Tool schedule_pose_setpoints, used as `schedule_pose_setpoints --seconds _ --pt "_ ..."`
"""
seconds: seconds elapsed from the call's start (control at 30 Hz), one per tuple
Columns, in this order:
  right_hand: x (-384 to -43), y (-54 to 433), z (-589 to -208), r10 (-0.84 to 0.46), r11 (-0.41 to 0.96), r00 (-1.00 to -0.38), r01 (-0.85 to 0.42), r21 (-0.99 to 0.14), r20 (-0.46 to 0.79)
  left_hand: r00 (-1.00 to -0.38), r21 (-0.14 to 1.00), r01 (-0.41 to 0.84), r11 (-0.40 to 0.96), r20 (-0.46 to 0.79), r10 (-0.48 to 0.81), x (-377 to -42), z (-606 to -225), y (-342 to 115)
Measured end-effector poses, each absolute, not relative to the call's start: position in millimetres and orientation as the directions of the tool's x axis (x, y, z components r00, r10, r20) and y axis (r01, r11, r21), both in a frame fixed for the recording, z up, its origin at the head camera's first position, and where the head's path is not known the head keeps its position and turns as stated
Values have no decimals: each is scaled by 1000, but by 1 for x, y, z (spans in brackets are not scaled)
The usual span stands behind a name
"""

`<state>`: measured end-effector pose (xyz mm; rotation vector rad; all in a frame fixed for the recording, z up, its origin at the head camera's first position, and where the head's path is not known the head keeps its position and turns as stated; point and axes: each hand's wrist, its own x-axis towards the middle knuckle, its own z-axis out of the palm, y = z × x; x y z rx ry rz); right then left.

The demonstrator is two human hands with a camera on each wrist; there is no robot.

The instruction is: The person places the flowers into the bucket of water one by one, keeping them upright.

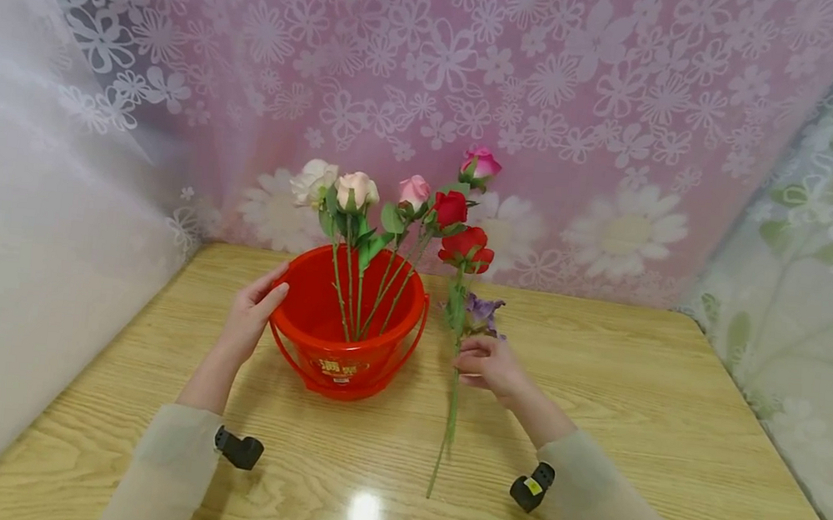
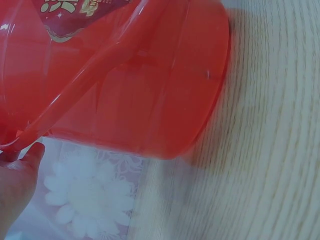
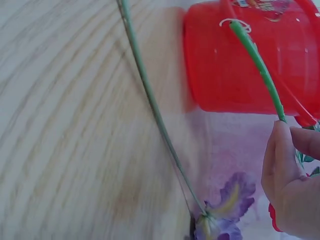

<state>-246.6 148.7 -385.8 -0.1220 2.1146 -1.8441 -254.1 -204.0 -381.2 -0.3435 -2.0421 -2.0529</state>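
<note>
My left hand (image 1: 249,315) holds the left side of a red plastic bucket (image 1: 341,370) at its rim, and in the left wrist view its thumb (image 2: 33,154) shows beside the rim and handle. Right of the bucket, my right hand (image 1: 492,368) pinches the green stem (image 3: 260,67) of an artificial red flower (image 1: 467,248) between thumb and fingers. The bloom points up and away, the cut end towards me. Just beyond that hand lies a purple flower (image 1: 482,312); its long thin stem (image 3: 150,95) rests on the table.
Several artificial roses stand in the bucket: a white flower (image 1: 313,183), a cream rose (image 1: 357,191), a light pink rose (image 1: 414,191), a red rose (image 1: 450,207) and a deep pink rose (image 1: 481,164). A floral curtain (image 1: 421,59) hangs behind the wooden table (image 1: 601,378).
</note>
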Motion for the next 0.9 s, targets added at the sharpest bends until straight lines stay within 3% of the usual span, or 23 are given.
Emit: schedule_pose_setpoints --seconds 0.43,0.9 --pt "-239 173 -367 -197 131 -973 92 -987 -116 -949 949 316 -7 316 5 -253 -380 -204" --pt "-229 180 -334 -194 83 -981 -8 -997 -8 -953 953 304 15 304 1 -252 -380 -203"
